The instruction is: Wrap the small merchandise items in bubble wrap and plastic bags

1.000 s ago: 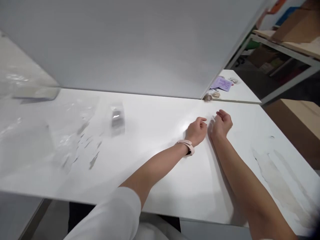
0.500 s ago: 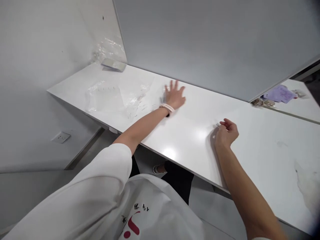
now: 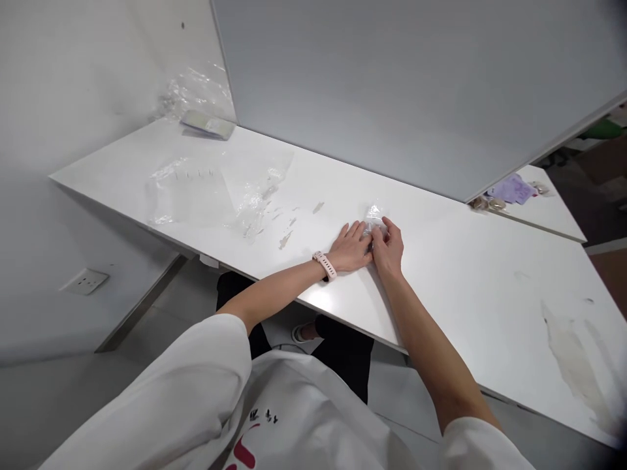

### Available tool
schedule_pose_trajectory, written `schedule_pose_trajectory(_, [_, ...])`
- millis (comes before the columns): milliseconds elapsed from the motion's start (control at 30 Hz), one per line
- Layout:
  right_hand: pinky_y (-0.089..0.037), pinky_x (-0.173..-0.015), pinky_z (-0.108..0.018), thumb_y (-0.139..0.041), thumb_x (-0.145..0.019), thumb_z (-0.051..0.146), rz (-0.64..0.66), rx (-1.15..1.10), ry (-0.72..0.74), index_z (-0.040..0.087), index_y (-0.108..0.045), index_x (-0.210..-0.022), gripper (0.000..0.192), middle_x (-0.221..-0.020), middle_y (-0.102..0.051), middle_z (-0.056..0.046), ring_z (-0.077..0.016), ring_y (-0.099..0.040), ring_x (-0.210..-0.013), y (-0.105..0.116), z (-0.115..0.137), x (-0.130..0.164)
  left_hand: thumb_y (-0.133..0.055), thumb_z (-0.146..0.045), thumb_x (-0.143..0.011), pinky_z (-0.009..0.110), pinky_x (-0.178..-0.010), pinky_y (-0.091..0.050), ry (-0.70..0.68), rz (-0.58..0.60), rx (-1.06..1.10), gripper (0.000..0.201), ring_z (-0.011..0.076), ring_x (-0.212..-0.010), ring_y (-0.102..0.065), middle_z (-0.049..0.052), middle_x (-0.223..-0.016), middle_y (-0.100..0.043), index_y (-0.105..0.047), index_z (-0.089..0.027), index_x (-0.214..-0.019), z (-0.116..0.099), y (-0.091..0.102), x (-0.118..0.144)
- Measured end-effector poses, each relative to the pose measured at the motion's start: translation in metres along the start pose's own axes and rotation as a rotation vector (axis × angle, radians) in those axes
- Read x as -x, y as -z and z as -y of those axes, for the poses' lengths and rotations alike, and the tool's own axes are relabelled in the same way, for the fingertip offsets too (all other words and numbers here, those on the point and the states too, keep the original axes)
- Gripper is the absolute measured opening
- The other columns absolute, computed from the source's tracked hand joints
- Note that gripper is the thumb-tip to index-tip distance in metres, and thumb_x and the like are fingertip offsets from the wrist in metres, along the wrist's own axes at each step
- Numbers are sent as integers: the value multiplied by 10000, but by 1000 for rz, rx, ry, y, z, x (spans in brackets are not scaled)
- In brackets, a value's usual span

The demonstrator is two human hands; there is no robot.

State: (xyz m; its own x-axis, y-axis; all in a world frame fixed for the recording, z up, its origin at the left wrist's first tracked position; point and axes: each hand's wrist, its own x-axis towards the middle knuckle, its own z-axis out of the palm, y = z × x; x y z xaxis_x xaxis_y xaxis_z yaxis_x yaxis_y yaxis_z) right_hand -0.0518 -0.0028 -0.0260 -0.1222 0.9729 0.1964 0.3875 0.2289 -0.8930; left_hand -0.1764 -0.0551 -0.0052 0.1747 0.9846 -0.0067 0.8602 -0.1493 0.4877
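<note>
The long white bench [image 3: 441,274] ran along a grey partition panel [image 3: 416,85]. At its far left end lay loose clear plastic sheets [image 3: 196,189], with a few small dark pieces [image 3: 287,238] scattered beside them. Half a second before, the left hand had been spread flat far out to the left and the right hand had hovered alone; now both had come together at the bench's middle, so the small packet had been brought in for two-handed work. The left hand [image 3: 350,247], a pale watch [image 3: 326,265] on its wrist, pressed the small clear plastic packet [image 3: 375,219] down, while the right hand [image 3: 389,245] pinched its near edge. No writing was legible on it. Red and black marks on the white shirt [image 3: 255,437] were unreadable.
</note>
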Motion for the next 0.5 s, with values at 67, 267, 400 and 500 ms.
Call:
schedule_pose_trajectory(67, [-410, -1077, -432, -552, -879, 457, -10, 13, 8, 223, -602, -1293, 478, -1394, -564, -95, -240, -526, -1258, 1, 0, -3, -466, -340, -950, 491, -1258, -88, 7, -32, 134, 540, 302, -1548, -128, 134, -1648, -252, -488, -128, -1446, -2, 2, 2])
schedule_pose_trajectory(267, [-488, -972, -413, -539, -885, 348, 19, -38, 18, 217, -675, -1154, 329, -1381, -565, -99, -215, -603, -1119, 1, 9, -3, -527, -116, -861, 410, -1159, -382, 178, -363, 860, 473, 237, -1410, -441, 78, -1494, -506, -570, -212, -1322, 14, 24, 1])
schedule_pose_trajectory(400, [-507, -937, -427, -560, -878, 329, 20, -22, 39, 222, -696, -1108, 288, -1361, -575, -95, -198, -627, -992, 1, 11, -4, -560, -62, -830, 428, -1112, -437, 384, -417, 928, 514, 264, -1361, -483, 103, -1502, -476, -547, -212, -1321, 18, 34, 1])
schedule_pose_trajectory(500, [-517, -908, -434, -550, -893, 338, 18, -5, 57, 231, -695, -1102, 276, -1349, -577, -92, -189, -624, -939, 1, 9, -4, -613, -86, -834, 427, -1042, -493, 450, -377, 971, 559, 267, -1261, -563, 140, -1503, -457, -495, -203, -1368, 18, 39, 2])
